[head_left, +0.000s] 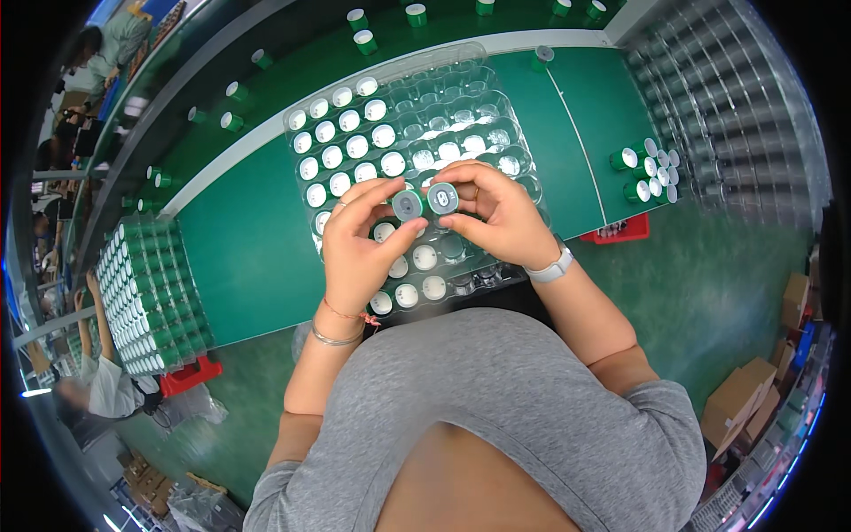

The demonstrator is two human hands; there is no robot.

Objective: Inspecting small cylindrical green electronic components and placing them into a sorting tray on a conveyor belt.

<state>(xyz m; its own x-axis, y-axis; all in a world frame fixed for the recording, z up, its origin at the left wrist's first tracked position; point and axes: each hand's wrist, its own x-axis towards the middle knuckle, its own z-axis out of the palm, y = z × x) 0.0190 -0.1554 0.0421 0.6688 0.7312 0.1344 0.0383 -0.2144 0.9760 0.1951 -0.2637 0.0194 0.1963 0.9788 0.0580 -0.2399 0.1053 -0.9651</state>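
My left hand (362, 232) pinches a small green cylinder (407, 207) with a grey round end facing up. Close beside it, my right hand (505, 217) grips a second green cylinder (443, 199), whose grey end carries a pale oval mark. Both are held over a clear plastic tray (430, 84) with rows of round pockets. White-topped cylinders (356, 146) fill the left rows of this tray, and several more stand in its near rows. Bare transparent pockets show on its right side. My hands hide part of the tray's middle.
The tray lies on a green table (239, 230). Tray stacks rise at the left (151, 293) and right (727, 124). Loose cylinders (651, 168) cluster at the right; one grey-topped cylinder (543, 57) stands farther back. Several cylinders sit on a green strip (301, 53) beyond. Another person (111, 386) is far left.
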